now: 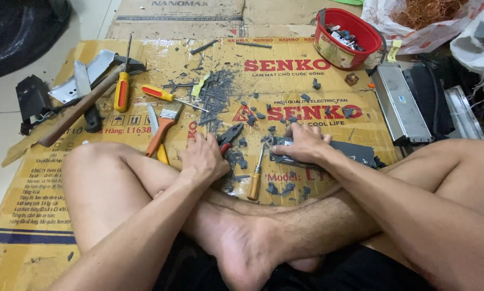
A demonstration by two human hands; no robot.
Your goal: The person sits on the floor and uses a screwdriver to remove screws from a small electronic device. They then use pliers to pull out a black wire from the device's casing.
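Left hand point(203, 157): grip closed around the red-handled dark pliers point(230, 134), which rest on the flattened yellow cardboard sheet point(145, 59) on the floor. Right hand point(302, 143): fingers spread, pressing flat on the dark grey plastic casing point(349, 152) just beside. A wooden-handled screwdriver point(255, 178) lies between them.

Head camera looks steeply down, close over crossed legs and cardboard point(145, 59).
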